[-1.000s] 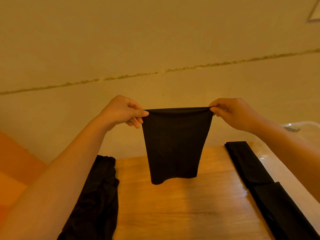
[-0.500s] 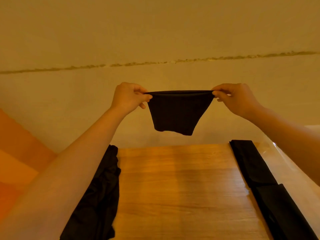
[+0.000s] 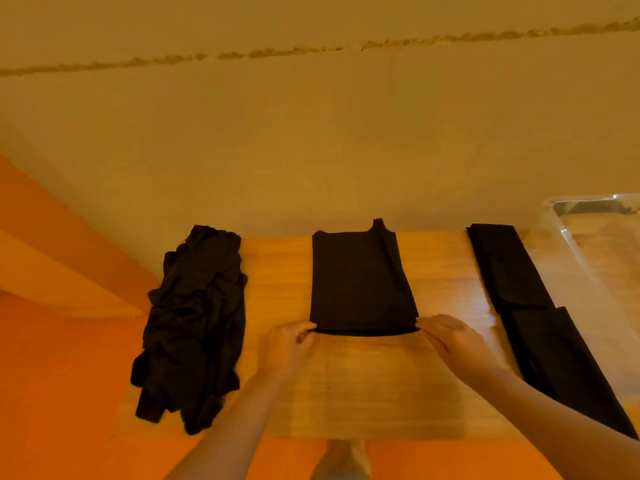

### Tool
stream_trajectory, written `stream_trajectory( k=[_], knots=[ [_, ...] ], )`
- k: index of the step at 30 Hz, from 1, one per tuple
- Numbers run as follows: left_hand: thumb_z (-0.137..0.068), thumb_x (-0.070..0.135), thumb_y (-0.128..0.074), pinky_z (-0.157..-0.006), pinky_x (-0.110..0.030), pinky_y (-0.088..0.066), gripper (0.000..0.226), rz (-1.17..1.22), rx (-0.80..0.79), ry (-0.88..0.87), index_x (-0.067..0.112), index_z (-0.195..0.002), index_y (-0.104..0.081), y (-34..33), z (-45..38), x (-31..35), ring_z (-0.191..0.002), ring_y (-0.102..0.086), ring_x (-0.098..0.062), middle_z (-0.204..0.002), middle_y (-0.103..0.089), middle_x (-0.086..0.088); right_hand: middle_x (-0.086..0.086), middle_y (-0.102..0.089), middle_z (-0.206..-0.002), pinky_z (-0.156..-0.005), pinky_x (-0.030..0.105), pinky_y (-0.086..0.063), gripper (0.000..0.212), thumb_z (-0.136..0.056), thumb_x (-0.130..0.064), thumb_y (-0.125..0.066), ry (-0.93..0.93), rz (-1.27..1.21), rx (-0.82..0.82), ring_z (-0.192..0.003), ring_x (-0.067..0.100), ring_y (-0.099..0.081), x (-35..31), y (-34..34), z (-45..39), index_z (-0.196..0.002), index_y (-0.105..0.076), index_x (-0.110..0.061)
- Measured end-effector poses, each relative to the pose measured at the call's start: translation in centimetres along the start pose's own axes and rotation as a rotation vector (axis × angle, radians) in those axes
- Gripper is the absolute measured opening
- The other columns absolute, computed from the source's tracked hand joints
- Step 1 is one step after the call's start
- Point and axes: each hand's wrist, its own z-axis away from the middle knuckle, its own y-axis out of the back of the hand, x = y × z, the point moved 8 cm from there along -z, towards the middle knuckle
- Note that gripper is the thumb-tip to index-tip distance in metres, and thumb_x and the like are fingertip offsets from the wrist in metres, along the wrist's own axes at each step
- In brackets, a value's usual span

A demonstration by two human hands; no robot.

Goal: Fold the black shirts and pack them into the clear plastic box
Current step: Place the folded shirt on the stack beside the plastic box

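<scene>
A black shirt (image 3: 360, 282) lies flat on the middle of the wooden table (image 3: 374, 386), folded into a narrow rectangle, a strap end sticking out past the far edge. My left hand (image 3: 285, 348) pinches its near left corner. My right hand (image 3: 453, 341) holds its near right corner. A crumpled pile of black shirts (image 3: 194, 320) sits at the table's left edge. Two folded black shirts (image 3: 540, 313) lie end to end along the right side. The clear plastic box (image 3: 588, 233) stands at the far right, partly cut off.
A pale wall with a rough horizontal seam (image 3: 311, 50) rises right behind the table. The floor (image 3: 52, 341) to the left and below is orange. Bare table wood shows between the shirts and in front of my hands.
The shirt hung in the air between my raised hands; both hands have come down and laid it flat on the table, still holding its near corners. The view has tilted down.
</scene>
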Motion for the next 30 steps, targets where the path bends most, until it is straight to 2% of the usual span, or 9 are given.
stream_trajectory(
  k=[4, 6, 7, 12, 15, 18, 21, 25, 30],
  knots=[
    [-0.085, 0.016, -0.071, -0.075, -0.015, -0.040, 0.020, -0.054, 0.044, -0.118, 0.019, -0.105, -0.074, -2.7, 4.2, -1.3, -0.089, -0.065, -0.012, -0.099, -0.071, 0.003, 0.002, -0.073, -0.101, -0.108, 0.032, -0.029, 0.030, -0.074, 0.000, -0.077, 0.127, 0.134, 0.060, -0.095, 0.018, -0.069, -0.5, -2.3, 3.9, -0.101, -0.074, -0.013],
    [-0.075, 0.009, -0.079, -0.072, -0.020, -0.044, 0.022, -0.087, 0.099, -0.187, 0.017, -0.095, -0.076, -3.4, 6.0, -1.7, -0.083, -0.066, -0.017, -0.090, -0.070, 0.002, 0.002, -0.073, -0.104, -0.110, 0.032, -0.026, 0.021, -0.086, -0.015, -0.060, 0.162, 0.147, 0.093, -0.095, 0.016, -0.068, -0.7, -2.4, 6.0, -0.102, -0.074, -0.014],
    [-0.071, 0.007, -0.082, -0.070, -0.020, -0.044, 0.024, -0.100, 0.127, -0.217, 0.016, -0.092, -0.077, -3.6, 6.9, -1.8, -0.079, -0.065, -0.016, -0.087, -0.069, 0.002, 0.002, -0.072, -0.105, -0.110, 0.031, -0.025, 0.029, -0.089, -0.022, -0.050, 0.159, 0.147, 0.097, -0.096, 0.016, -0.068, -0.7, -2.6, 7.0, -0.103, -0.074, -0.014],
    [-0.071, 0.009, -0.083, -0.065, -0.018, -0.045, 0.025, -0.149, 0.177, -0.301, 0.016, -0.094, -0.076, -4.9, 12.1, -2.1, -0.077, -0.062, -0.011, -0.084, -0.065, 0.004, 0.003, -0.071, -0.108, -0.107, 0.037, -0.039, 0.055, -0.102, -0.039, -0.025, 0.193, 0.143, 0.153, -0.098, 0.016, -0.067, -2.1, -3.0, 12.2, -0.102, -0.074, -0.014],
    [-0.074, 0.009, -0.081, -0.065, -0.024, -0.051, 0.024, -0.161, 0.203, -0.347, 0.015, -0.096, -0.075, -5.4, 14.7, -2.0, -0.078, -0.061, -0.011, -0.085, -0.063, 0.004, 0.004, -0.071, -0.108, -0.102, 0.040, -0.044, 0.056, -0.103, -0.040, -0.024, 0.188, 0.111, 0.192, -0.097, 0.016, -0.068, -2.8, -2.9, 14.8, -0.101, -0.074, -0.014],
    [-0.082, 0.022, -0.070, -0.072, -0.025, -0.048, 0.016, -0.203, 0.230, -0.394, 0.018, -0.096, -0.074, -5.7, 16.9, -2.0, -0.085, -0.060, -0.011, -0.092, -0.063, 0.005, 0.004, -0.071, -0.108, -0.101, 0.040, -0.044, 0.053, -0.103, -0.040, -0.027, 0.184, 0.101, 0.201, -0.098, 0.017, -0.067, -3.3, -2.9, 16.7, -0.101, -0.073, -0.013],
    [-0.083, 0.038, -0.057, -0.082, -0.026, -0.039, 0.025, -0.229, 0.231, -0.393, 0.022, -0.095, -0.073, -5.7, 18.0, -1.9, -0.095, -0.057, -0.011, -0.100, -0.061, 0.005, 0.002, -0.071, -0.108, -0.101, 0.040, -0.045, 0.037, -0.095, -0.037, -0.043, 0.176, 0.083, 0.188, -0.099, 0.014, -0.067, -3.8, -2.9, 17.2, -0.102, -0.072, -0.014],
    [-0.090, 0.038, -0.048, -0.095, -0.034, -0.039, 0.036, -0.211, 0.257, -0.373, 0.017, -0.112, -0.067, -5.8, 16.7, -0.3, -0.113, -0.054, -0.017, -0.121, -0.058, -0.001, 0.003, -0.068, -0.113, -0.097, 0.042, -0.050, 0.033, -0.095, -0.032, -0.045, 0.174, 0.045, 0.205, -0.104, 0.015, -0.064, -5.8, -2.7, 15.4, -0.108, -0.069, -0.014],
    [-0.099, 0.039, -0.032, -0.111, -0.039, -0.029, 0.052, -0.303, 0.125, -0.405, 0.012, -0.141, -0.045, -9.4, 11.8, 3.3, -0.141, -0.032, -0.022, -0.151, -0.039, -0.007, 0.005, -0.047, -0.145, -0.113, 0.035, -0.028, 0.049, -0.097, -0.038, -0.032, 0.140, 0.134, 0.048, -0.135, 0.018, -0.041, -8.5, -6.3, 9.8, -0.135, -0.053, -0.014]
  ],
)
